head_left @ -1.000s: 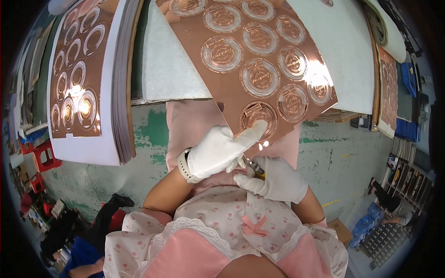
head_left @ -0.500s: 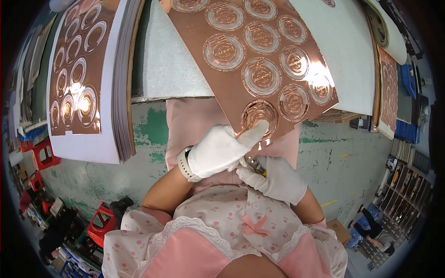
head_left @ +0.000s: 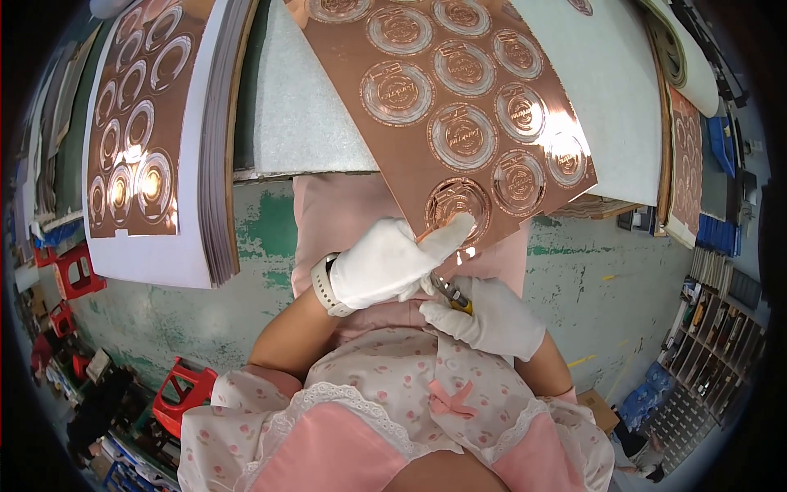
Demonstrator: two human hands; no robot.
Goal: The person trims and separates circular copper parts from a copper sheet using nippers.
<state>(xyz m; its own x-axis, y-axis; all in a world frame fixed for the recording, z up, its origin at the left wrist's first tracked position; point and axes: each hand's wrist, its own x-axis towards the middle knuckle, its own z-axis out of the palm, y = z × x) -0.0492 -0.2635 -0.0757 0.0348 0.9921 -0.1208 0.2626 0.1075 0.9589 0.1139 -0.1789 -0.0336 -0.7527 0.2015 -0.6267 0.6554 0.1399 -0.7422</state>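
A copper-coloured sheet (head_left: 402, 148) with several round embossed labels slants from the top toward me, its near corner over my lap. My left hand (head_left: 385, 262), in a white glove, grips that near corner, the thumb lying on the lowest round label and the fingers underneath. Below the corner, my gloved right hand (head_left: 488, 316) is closed around a small metal tool (head_left: 453, 295) with a yellow-and-black handle. The tool's front end is close to my left fingers; its exact kind is partly hidden by the glove.
At left lies a thick stack of white sheets (head_left: 156, 258) with a copper sheet (head_left: 135, 123) on top. White foam (head_left: 303, 107) covers the table behind my left hand. Another white stack (head_left: 623, 98) is at right. Red stools (head_left: 182, 394) stand on the floor at lower left.
Both hands and the copper sheet keep nearly the same place, with only a slight shift. At the lower right, a person in the background has moved toward the picture's lower rim.
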